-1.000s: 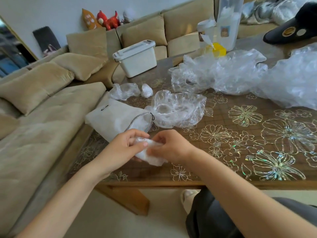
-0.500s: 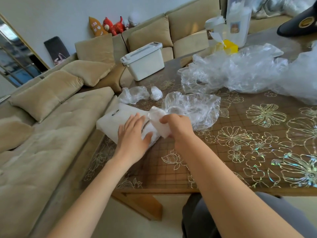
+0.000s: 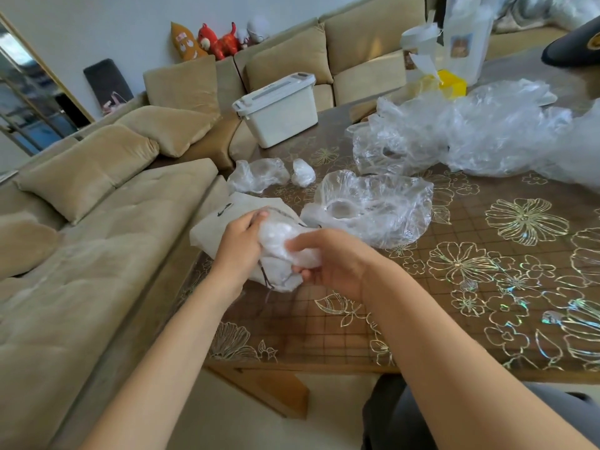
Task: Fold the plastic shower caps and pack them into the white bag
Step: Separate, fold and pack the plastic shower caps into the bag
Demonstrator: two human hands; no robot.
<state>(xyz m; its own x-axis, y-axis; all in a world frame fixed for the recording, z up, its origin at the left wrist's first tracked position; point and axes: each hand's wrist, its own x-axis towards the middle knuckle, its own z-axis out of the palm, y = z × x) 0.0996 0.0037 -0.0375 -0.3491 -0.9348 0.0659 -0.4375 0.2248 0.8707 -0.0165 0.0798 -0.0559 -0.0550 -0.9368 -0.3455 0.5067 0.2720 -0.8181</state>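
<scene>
The white drawstring bag (image 3: 212, 224) lies at the table's left edge, its mouth toward me. My left hand (image 3: 240, 246) grips the rim of the bag's mouth and holds it open. My right hand (image 3: 328, 263) pinches a folded shower cap (image 3: 282, 241), a crumpled white-clear wad, right at that mouth. An unfolded clear shower cap (image 3: 373, 206) lies spread just behind my hands. Two small crumpled caps, one larger (image 3: 256, 177) and one tight ball (image 3: 303, 172), sit beyond the bag.
A big heap of clear plastic (image 3: 470, 134) covers the table's far right. A white lidded box (image 3: 279, 108) stands at the far corner, a yellow object (image 3: 449, 84) and pouches behind the heap. A beige sofa (image 3: 97, 222) runs along the table's left side.
My left hand went from lying flat on the bag to gripping its mouth. My right hand brought the folded cap down to the bag's opening. The camera moved closer.
</scene>
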